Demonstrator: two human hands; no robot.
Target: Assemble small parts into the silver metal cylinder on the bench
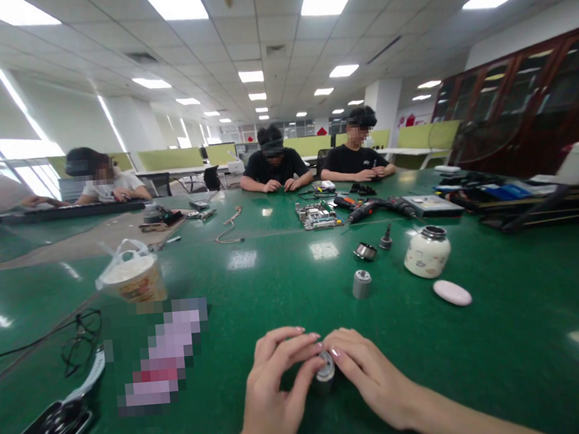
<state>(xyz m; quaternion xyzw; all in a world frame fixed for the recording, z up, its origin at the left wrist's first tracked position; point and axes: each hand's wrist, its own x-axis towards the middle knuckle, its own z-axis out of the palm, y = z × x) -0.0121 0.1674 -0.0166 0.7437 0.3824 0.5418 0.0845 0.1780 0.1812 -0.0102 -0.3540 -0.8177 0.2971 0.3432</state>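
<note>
Near the front of the green table, a small silver metal cylinder that looks like a small motor (325, 368) stands between my two hands. My left hand (281, 371) pinches it from the left, thumb at its upper side and fingers arched over the far side. At its upper right, my right hand (366, 371) rests fingertips and thumb on the rim, closed against it. A similar metal cylinder (362, 285) stands upright farther off. Beyond it lie an open metal ring-like part (365, 251) and a motor rotor (385, 237).
A white jar (427, 253) and a pale oval object (452, 293) sit to the right. Left are a bagged tub (134, 276) and a pixelated flat item (165, 360). Power drills (364, 209) and a circuit board (318, 215) lie farther back; several people sit beyond.
</note>
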